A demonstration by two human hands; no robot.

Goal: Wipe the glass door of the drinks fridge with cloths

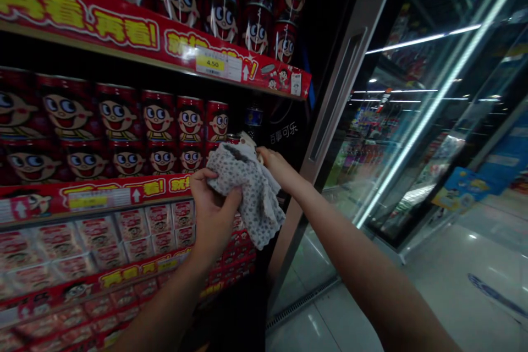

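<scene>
While the left hand [213, 217] and right hand [275, 168] pinched a speckled cloth [245, 192] between pressed fingers [198, 177], wiping seemed underway beside the cooler's shelf edge [124, 190].

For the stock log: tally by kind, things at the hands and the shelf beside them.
Bare hands, left and right: 2
Grey speckled fabric cloth: 1
Red cans with cartoon faces, middle shelf upper row: 6
White-and-yellow price tag: 1
Total: 10

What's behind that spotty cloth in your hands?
Behind the speckled grey cloth, held by the left hand and right hand, are red cartoon-face cans and a dark bottle. Whatever sits directly behind the cloth is covered, so it cannot be seen.
</scene>
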